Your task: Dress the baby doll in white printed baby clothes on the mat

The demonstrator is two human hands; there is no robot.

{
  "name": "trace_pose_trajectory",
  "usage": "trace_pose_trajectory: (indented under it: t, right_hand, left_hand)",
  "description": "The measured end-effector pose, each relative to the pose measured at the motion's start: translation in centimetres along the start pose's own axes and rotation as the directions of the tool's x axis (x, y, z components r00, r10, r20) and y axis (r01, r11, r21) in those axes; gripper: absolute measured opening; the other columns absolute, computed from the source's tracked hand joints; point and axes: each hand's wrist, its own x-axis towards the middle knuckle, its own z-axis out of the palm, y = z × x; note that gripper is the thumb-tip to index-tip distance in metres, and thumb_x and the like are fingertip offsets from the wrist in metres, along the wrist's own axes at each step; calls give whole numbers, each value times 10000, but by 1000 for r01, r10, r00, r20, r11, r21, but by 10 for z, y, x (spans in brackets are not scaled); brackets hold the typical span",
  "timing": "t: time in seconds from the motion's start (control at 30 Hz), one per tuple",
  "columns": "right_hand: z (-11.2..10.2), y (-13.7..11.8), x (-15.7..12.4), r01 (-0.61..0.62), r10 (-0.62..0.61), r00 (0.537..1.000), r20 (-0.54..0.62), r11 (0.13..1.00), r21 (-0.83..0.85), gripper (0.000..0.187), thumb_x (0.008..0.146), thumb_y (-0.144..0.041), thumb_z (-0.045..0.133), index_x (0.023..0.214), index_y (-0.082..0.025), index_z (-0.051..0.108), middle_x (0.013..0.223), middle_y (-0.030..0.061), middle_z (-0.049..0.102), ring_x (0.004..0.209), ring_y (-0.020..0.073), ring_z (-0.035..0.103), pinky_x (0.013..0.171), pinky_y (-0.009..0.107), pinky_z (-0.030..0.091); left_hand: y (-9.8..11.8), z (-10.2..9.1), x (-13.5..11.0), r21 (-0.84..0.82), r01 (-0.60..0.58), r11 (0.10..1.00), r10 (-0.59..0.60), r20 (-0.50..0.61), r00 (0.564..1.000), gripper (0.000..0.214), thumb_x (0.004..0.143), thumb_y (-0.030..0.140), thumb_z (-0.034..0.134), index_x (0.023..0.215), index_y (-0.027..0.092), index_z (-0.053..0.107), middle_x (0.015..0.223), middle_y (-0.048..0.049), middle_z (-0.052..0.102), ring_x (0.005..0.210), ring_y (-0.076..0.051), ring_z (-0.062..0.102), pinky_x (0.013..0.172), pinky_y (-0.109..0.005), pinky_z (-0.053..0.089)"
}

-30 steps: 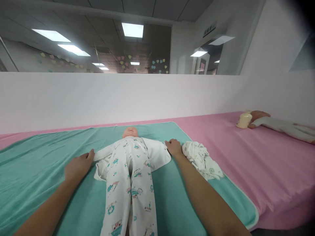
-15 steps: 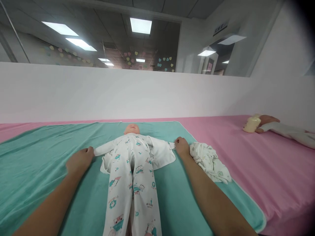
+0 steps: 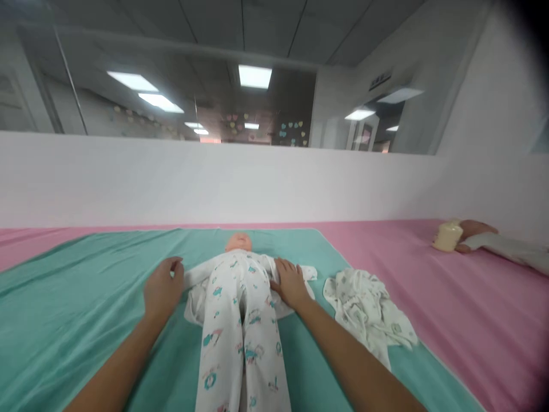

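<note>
at the far left we see a teal blanket [image 3: 103, 280] lying over a pink sheet [image 3: 30, 245], its surface rippled with soft folds. next comes our left hand [image 3: 163, 289], loosely curled, with the thumb and a finger apart at the top; it is right by the end of a white sleeve [image 3: 199, 274], and we cannot tell whether its hidden fingers grip any cloth. in the middle of the blanket the doll [image 3: 239, 241] lies with its head away from us, and printed clothes [image 3: 244, 320] cover its body and stretch down toward us. white cloth shows from under them on both sides. our right hand [image 3: 290, 281] lies open over the doll's other sleeve, fingers extended, and the cuff [image 3: 309, 273] shows beyond it. farther right we have a crumpled printed cloth [image 3: 364, 306], apart from the doll. at the far right a yellow bottle [image 3: 447, 237] stands on the pink sheet, just beside a second doll [image 3: 510, 245] in pale clothes.
</note>
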Motion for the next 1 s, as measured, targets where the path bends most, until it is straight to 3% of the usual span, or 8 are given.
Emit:
trace_pose_trajectory:
  t: [0.17, 0.23, 0.3, 0.33, 0.4, 0.53, 0.73, 1.0]
  right_hand:
    - [3, -5, 7, -54, 46, 993, -108, 996, -76, 496, 838, -329, 494, 1306, -191, 402, 1201, 140, 538, 1121, 277, 463, 1027, 505, 186]
    - [4, -5, 9, -93, 81, 990, -118, 991, -100, 456, 816, -267, 502, 1261, -190, 438, 1131, 126, 563, 1043, 271, 507, 994, 494, 225]
    - [2, -3, 9, -115, 104, 988, -112, 988, -99, 395, 795, -218, 499, 1188, -195, 482, 1089, 105, 571, 985, 264, 531, 941, 461, 279]
    - [1, -1, 9, -116, 106, 988, -110, 989, -87, 367, 788, -204, 492, 1155, -199, 496, 1076, 95, 573, 966, 260, 537, 911, 439, 302]
    - [-3, 4, 9, -111, 106, 989, -107, 993, -44, 329, 785, -189, 474, 1112, -204, 508, 1051, 78, 578, 934, 248, 548, 855, 394, 330]
    - [-9, 11, 11, -179, 184, 973, -137, 983, 48, 307, 796, -198, 453, 1098, -196, 511, 1040, 76, 588, 942, 236, 551, 811, 348, 334]
    - [-5, 18, 13, -344, 349, 921, -174, 937, 58, 264, 854, -331, 436, 1057, -186, 521, 1078, 102, 582, 978, 269, 537, 790, 366, 331]
    - [-3, 20, 14, -297, 306, 941, -148, 952, 77, 192, 882, -231, 369, 999, -210, 520, 1008, 54, 580, 865, 212, 539, 659, 286, 294]
  left_hand:
    - [93, 19, -12, -191, -293, 937, 318, 117, 941, 258, 839, 190, 367, 958, 214, 595, 1024, -28, 643, 956, -174, 574, 832, -281, 431]
    - [136, 39, -20, -168, -505, 847, 531, 316, 786, 293, 837, 150, 373, 978, 230, 616, 1033, -28, 648, 981, -172, 572, 844, -288, 428]
    - [169, 61, -26, -40, -684, 728, 608, 500, 617, 279, 808, 127, 422, 976, 206, 630, 1040, -63, 642, 1016, -209, 558, 836, -323, 430]
    - [180, 71, -27, 38, -732, 681, 572, 597, 563, 250, 787, 140, 467, 970, 180, 634, 1042, -91, 636, 1024, -241, 555, 834, -352, 433]
    - [190, 90, -30, 86, -759, 645, 524, 674, 521, 230, 757, 155, 523, 955, 132, 639, 1014, -137, 634, 982, -285, 571, 809, -401, 441]
    - [191, 110, -31, 95, -788, 609, 531, 689, 493, 334, 793, 173, 510, 1118, 128, 570, 1040, -160, 611, 987, -302, 569, 815, -441, 433]
    - [191, 119, -35, 141, -773, 619, 570, 596, 565, 271, 804, 123, 486, 1066, 93, 548, 1053, -176, 571, 972, -298, 556, 777, -423, 442]
    - [183, 119, -35, 52, -835, 548, 655, 595, 466, 226, 798, 121, 481, 1002, 138, 577, 1024, -123, 576, 932, -240, 551, 778, -370, 438]
